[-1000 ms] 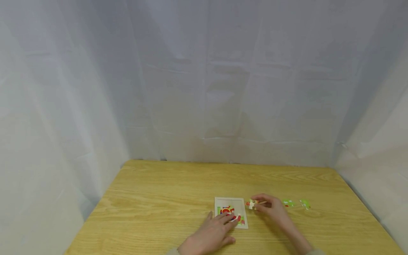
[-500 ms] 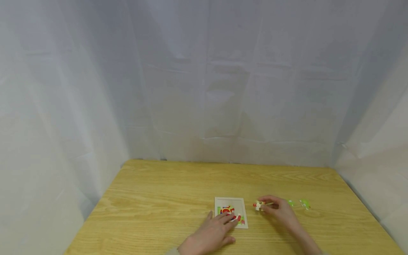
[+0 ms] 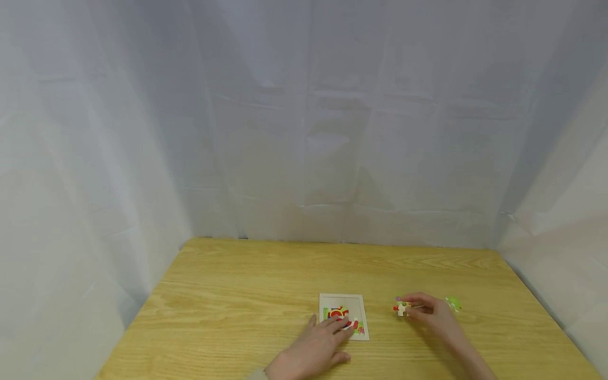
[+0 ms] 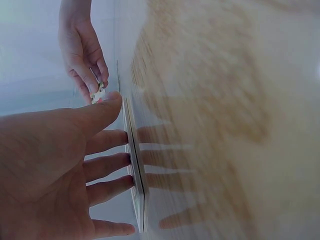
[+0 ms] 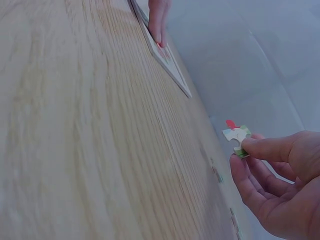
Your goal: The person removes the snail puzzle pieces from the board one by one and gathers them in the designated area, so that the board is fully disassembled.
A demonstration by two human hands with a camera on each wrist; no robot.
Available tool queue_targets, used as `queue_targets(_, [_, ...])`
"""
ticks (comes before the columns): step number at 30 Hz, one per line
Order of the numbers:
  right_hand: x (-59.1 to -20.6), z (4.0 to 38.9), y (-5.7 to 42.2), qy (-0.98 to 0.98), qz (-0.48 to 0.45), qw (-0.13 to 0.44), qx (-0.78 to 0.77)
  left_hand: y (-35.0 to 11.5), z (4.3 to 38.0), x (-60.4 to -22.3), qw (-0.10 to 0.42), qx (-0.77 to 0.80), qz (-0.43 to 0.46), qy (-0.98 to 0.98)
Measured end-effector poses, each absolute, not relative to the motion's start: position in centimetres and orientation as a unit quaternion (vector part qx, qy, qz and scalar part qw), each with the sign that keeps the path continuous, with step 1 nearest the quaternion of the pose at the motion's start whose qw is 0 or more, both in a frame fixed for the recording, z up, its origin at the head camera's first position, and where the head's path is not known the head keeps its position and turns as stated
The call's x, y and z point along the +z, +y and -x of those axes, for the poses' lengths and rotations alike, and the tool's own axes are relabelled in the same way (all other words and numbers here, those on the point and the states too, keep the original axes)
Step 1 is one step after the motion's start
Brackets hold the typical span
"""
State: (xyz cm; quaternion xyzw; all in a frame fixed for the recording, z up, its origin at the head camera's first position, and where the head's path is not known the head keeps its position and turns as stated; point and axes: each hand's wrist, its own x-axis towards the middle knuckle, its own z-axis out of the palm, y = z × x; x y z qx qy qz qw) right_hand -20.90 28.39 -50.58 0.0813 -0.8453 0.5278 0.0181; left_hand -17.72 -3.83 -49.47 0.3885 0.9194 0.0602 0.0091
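In the head view, my left hand (image 3: 311, 349) rests its straight, spread fingers on a puzzle board (image 3: 352, 297) with a pale frame. Red and green picture pieces lie in the board's lower part, partly hidden by those fingers. Off to the board's right, my right hand (image 3: 436, 317) pinches a jigsaw piece (image 3: 402, 309) between thumb and fingers. The right wrist view shows this jigsaw piece (image 5: 239, 135) held above the table, cream and green with a red knob. From the left wrist, the fingertips touch the board (image 4: 138, 185) near its edge.
A green puzzle piece (image 3: 453, 304) lies on the wooden table (image 3: 237, 295) just beyond the right hand. In the right wrist view, green-marked pieces (image 5: 218, 173) lie along the tabletop below that hand. Pale sheeting (image 3: 304, 132) hangs behind and on both sides.
My right hand has moved rightward, away from the board, carrying the jigsaw piece, and now covers some of the loose green pieces. The left hand has stayed on the board.
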Motion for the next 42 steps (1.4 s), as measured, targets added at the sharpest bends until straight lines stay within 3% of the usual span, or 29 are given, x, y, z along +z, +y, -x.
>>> queue_targets(5, [-50.3,20.3,29.6,-0.845,-0.021,-0.002,0.534,-3.8,17.7,-49.5,0.01,0.062,-0.39,0.919])
queue_targets(15, [-50.0,19.4,32.5,-0.859,0.019,0.028,0.511,-4.0,17.6,-49.5,-0.003,0.064,-0.395,0.917])
queue_targets(32, [-50.1,17.8,37.7,-0.875,0.015,0.077,0.477,-4.0,17.4,-49.5,0.015,0.068,-0.395,0.916])
queue_targets(42, [-50.1,17.2,39.0,-0.902,0.03,0.04,0.429,-4.2,17.2,-49.3,0.002,0.065,-0.396,0.916])
